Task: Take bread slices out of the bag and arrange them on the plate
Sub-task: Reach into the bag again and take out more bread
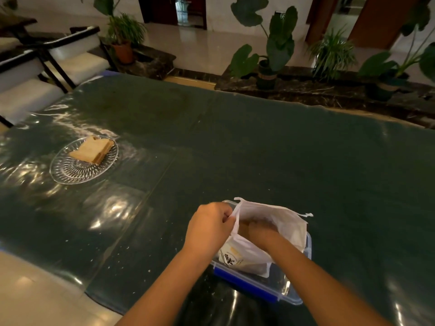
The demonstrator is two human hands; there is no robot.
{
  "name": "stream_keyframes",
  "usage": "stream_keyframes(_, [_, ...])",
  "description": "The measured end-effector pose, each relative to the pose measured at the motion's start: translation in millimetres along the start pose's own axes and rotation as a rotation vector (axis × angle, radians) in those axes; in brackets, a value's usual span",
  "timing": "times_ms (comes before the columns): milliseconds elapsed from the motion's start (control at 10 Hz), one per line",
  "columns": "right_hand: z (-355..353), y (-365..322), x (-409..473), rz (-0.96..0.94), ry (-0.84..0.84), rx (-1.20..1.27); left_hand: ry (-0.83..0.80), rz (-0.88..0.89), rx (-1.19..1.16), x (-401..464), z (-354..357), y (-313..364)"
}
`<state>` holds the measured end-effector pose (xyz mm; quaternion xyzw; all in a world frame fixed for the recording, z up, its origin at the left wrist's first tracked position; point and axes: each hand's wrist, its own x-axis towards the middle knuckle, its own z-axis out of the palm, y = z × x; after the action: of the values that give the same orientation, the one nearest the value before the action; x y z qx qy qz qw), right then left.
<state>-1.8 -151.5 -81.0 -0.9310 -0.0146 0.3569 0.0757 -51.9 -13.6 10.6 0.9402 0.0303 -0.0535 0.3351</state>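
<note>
A white plastic bread bag [287, 222] stands in a clear plastic box with blue clips [280, 290] near the table's front edge. My left hand [209, 225] pinches the bag's left rim and holds the mouth apart. My right hand [261, 230] reaches down inside the bag; its fingers are hidden by the plastic, so what they touch cannot be told. At the far left a clear glass plate [70, 171] holds stacked bread slices [90, 150] on its back half.
The table wears a dark green glossy cover [235, 147] with scattered crumbs. Chairs [58, 55] stand at the back left. Potted plants [270, 50] line a dark ledge behind the table. Pale floor shows at the front left corner.
</note>
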Motion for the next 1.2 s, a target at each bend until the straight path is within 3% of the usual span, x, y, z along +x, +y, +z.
stream_keyframes(400, [-11.8, -8.0, -22.4, -0.059, 0.098, 0.050, -0.011, 0.000, 0.013, -4.1, -6.0, 2.1])
stream_keyframes(500, [-17.6, 8.7, -22.6, -0.371, 0.003, 0.303, -0.009, -0.003, -0.007, -2.9, -6.3, 3.0])
stream_keyframes(600, [-29.7, 27.0, -34.1, -0.711, -0.201, 0.756, 0.005, 0.000, -0.039, -0.3, -10.3, 5.5])
stream_keyframes(700, [-39.2, 21.2, -57.5, -0.428, 0.035, 0.421, 0.024, 0.014, -0.054, 2.2, -15.2, 6.9])
stream_keyframes(800, [-51.4, 19.6, -70.7, -0.238, 0.535, -0.144, 0.038, 0.035, -0.047, 5.5, -18.0, 8.6])
stream_keyframes(1100, [-107.7, 42.9, -127.1, -0.318, 0.635, 0.222, -0.021, 0.008, -0.224, 15.2, -28.6, 11.1])
stream_keyframes(1200, [-134.3, 43.9, -144.6, -0.370, 0.638, 0.304, -0.021, 0.185, -0.234, 22.8, -47.0, 18.8])
